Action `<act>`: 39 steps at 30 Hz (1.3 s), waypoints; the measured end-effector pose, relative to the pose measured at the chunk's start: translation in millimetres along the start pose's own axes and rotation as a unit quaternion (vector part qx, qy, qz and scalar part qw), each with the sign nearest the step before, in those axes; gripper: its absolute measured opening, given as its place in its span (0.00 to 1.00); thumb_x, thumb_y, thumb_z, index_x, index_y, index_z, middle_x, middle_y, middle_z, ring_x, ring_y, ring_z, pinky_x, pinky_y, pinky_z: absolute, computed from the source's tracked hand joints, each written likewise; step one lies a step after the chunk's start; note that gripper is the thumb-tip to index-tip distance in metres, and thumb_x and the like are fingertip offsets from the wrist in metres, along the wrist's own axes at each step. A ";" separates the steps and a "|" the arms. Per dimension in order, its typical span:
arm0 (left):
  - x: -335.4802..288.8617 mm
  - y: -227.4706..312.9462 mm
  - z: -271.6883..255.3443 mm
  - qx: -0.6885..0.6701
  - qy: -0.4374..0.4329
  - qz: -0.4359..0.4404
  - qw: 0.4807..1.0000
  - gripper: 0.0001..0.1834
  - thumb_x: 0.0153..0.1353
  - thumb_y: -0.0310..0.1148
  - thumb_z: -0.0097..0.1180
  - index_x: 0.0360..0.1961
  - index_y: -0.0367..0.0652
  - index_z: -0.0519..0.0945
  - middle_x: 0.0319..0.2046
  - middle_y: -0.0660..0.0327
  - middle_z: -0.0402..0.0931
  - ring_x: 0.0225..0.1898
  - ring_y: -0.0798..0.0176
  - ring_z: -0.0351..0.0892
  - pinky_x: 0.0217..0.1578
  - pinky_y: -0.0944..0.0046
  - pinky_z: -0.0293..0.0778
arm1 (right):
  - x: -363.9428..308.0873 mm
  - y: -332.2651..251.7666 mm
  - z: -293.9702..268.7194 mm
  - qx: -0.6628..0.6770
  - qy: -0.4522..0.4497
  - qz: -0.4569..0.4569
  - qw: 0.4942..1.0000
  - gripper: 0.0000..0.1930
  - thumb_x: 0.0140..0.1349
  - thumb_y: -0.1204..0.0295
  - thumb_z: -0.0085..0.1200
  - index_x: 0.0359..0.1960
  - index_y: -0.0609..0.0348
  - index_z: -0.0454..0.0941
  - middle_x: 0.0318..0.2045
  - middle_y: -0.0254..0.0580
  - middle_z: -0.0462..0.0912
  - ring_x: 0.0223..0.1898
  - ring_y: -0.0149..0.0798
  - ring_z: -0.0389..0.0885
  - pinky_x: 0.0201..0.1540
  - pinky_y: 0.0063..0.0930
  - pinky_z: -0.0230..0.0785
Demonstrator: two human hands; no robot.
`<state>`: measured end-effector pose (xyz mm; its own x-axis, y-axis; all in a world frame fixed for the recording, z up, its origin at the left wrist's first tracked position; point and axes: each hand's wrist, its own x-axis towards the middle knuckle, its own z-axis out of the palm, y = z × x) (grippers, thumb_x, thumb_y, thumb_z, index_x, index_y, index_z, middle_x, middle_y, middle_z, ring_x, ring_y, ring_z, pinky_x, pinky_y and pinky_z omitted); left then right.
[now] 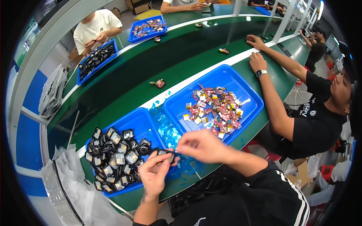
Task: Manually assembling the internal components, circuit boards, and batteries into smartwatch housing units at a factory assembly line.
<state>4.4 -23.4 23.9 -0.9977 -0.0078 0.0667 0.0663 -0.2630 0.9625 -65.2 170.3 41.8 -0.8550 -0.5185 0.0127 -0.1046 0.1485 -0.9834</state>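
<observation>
My left hand (154, 174) is closed around a small black plastic casing (164, 152), gripped between thumb and fingers over the near edge of the left tray. Close beside it, my right hand (206, 146) is pinched and slightly blurred by motion; whatever its fingertips hold cannot be made out. Many black casings with pale square inserts (120, 159) are heaped in the left blue tray (130, 115). A second blue tray (247, 84), on the right, contains a pile of small red circuit boards with silver and yellow parts (220, 107). Bits of shiny blue film (167, 128) litter the strip between the trays.
Beyond a white rail, a green conveyor belt (128, 88) carries scattered red boards (160, 83). Across it stand two more filled blue trays (97, 62) near a person in white. On my right, a co-worker's forearm (277, 105) rests on the table. Clear plastic bags (77, 184) lie at lower left.
</observation>
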 end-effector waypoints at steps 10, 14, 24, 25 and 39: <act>29.8 12.4 0.1 -0.082 0.087 -0.034 0.992 0.19 0.62 0.20 0.54 0.52 0.43 0.64 0.42 0.49 0.79 0.32 0.62 0.82 0.29 0.71 0.78 | 36.1 84.3 -183.3 -0.454 0.224 0.075 0.859 0.10 0.50 0.76 0.64 0.34 0.61 0.79 0.29 0.50 0.83 0.35 0.50 0.83 0.39 0.39 0.74; 42.6 3.4 2.3 -0.097 0.047 -0.077 0.991 0.18 0.63 0.20 0.53 0.53 0.41 0.66 0.46 0.46 0.79 0.31 0.66 0.80 0.30 0.74 0.74 | 14.0 77.0 -192.4 -0.386 0.296 0.051 0.872 0.09 0.51 0.79 0.63 0.29 0.63 0.74 0.23 0.39 0.78 0.26 0.30 0.77 0.32 0.25 0.72; 40.8 3.5 9.1 0.019 -0.039 -0.034 0.998 0.12 0.65 0.25 0.54 0.49 0.35 0.81 0.48 0.59 0.73 0.42 0.69 0.76 0.39 0.71 0.74 | -4.8 -8.1 -74.4 -0.121 0.217 -0.070 0.966 0.05 0.58 0.80 0.62 0.31 0.63 0.77 0.26 0.30 0.80 0.27 0.20 0.76 0.30 0.14 0.67; 42.7 3.7 10.9 0.027 -0.049 -0.019 0.998 0.13 0.64 0.26 0.56 0.49 0.37 0.81 0.48 0.59 0.72 0.42 0.70 0.75 0.39 0.71 0.74 | -4.3 -7.8 -70.6 -0.116 0.209 -0.069 0.968 0.05 0.58 0.80 0.61 0.32 0.63 0.76 0.25 0.29 0.78 0.27 0.19 0.74 0.29 0.13 0.66; 62.1 -5.5 38.1 0.288 -0.105 0.058 0.950 0.08 0.54 0.31 0.66 0.36 0.42 0.86 0.37 0.61 0.76 0.33 0.67 0.76 0.31 0.70 0.71 | 0.4 1.1 -37.5 0.089 0.085 -0.010 0.992 0.03 0.62 0.83 0.56 0.35 0.64 0.74 0.29 0.31 0.77 0.31 0.21 0.77 0.34 0.13 0.69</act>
<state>-57.5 14.3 32.7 -0.9636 0.2041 0.1728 0.2298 0.3009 0.9256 -84.8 201.8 47.4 -0.9288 -0.3674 0.0481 -0.0441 -0.0193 -0.9988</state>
